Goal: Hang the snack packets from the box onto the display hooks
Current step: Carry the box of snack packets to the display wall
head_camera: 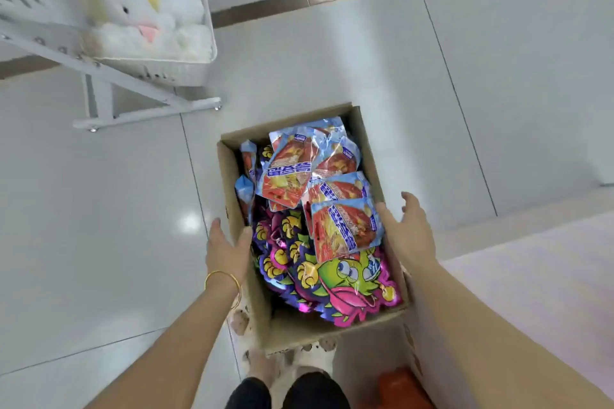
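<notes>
Cardboard box [299, 330] holds glossy packets [287, 176] between left hand [227, 249] and right hand [410, 229].

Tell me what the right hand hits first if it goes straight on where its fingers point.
Probably the right wall of the cardboard box: the open right hand straddles its rim, fingers outside, thumb beside the top blue-and-red packet. Beyond that only tiled floor shows; depth is unclear.
</notes>
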A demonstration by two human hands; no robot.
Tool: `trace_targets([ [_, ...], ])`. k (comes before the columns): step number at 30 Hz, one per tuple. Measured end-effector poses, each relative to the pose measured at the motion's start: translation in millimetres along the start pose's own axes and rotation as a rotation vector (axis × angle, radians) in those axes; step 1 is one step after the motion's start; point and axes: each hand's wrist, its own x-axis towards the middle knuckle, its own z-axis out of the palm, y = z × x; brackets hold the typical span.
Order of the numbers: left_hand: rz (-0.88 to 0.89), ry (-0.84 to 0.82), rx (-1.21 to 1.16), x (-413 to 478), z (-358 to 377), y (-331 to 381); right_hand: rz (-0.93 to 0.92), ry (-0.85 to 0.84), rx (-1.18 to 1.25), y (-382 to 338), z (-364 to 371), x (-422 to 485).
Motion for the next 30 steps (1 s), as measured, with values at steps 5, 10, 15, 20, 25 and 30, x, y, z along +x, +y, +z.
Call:
trace_targets([
  [5,0.083,0.043,-0.046,39.4,37.3,-25.0,0.018,-0.035,-0.207,16.9,47.3,52.3],
  [10,0.12,0.118,0.128,42.4,40.0,-28.6,-0.082,0.101,-0.4,30.5,57.7,68.8],
  [15,0.179,0.083,0.153,34.1,22.9,-2.8,-0.116,0.114,-0.39,13.0,35.9,61.0],
  [20,0.239,0.039,0.169,13.0,-33.7,75.4,-0.086,0.143,-0.365,-53.9,-32.2,27.4],
  [25,0.335,-0.001,0.143,-28.5,-108.3,204.3,-0.126,0.202,-0.359,-166.3,-143.8,-10.0],
  [30,0.36,0.04,0.141,-61.0,-163.4,334.2,-0.192,0.255,-0.362,-280.7,-254.5,-15.2],
])
